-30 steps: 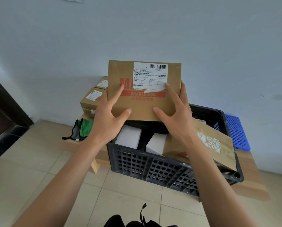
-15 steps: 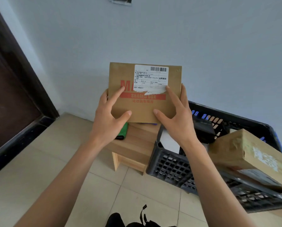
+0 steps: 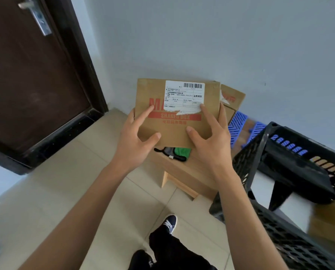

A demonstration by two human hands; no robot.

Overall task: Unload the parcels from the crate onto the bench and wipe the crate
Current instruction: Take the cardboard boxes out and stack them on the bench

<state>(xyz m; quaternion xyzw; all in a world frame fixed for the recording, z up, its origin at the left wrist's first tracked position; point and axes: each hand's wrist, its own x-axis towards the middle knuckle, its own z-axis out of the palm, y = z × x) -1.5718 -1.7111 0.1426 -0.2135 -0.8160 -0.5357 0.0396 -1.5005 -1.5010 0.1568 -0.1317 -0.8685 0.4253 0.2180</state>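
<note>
The parcel (image 3: 177, 114), a flat brown cardboard box with red print and a torn white shipping label (image 3: 184, 97) at its top, was up in the air between both hands, over the left end of the bench (image 3: 184, 172). Nearest of all, a dark trouser leg and a navy shoe (image 3: 170, 223) stood on the pale tiled floor (image 3: 69, 191), which lay open to the left as far as the door. The black latticed crate (image 3: 279, 221) filled the right side, its near corner and rim blurred; I could not make out what lay inside. Further in, the left hand (image 3: 134, 140) gripped the parcel's lower left edge, thumb curled under the bottom, forefinger stretched across the front, other fingers round the side. The right hand (image 3: 211, 141) held the lower right edge the same way, its forefinger tip touching the label's corner. Just under the parcel's bottom edge a green and grey cloth (image 3: 179, 152) with a black strap lay on the bench top, close to the bench's left end. Behind the parcel's right edge a second brown box (image 3: 232, 100) stood against the wall, and beside it showed a blue ribbed plastic piece (image 3: 236, 125). At the far left the dark brown door (image 3: 32, 75) was closed in its black frame, metal handle (image 3: 39, 18) up high.
</note>
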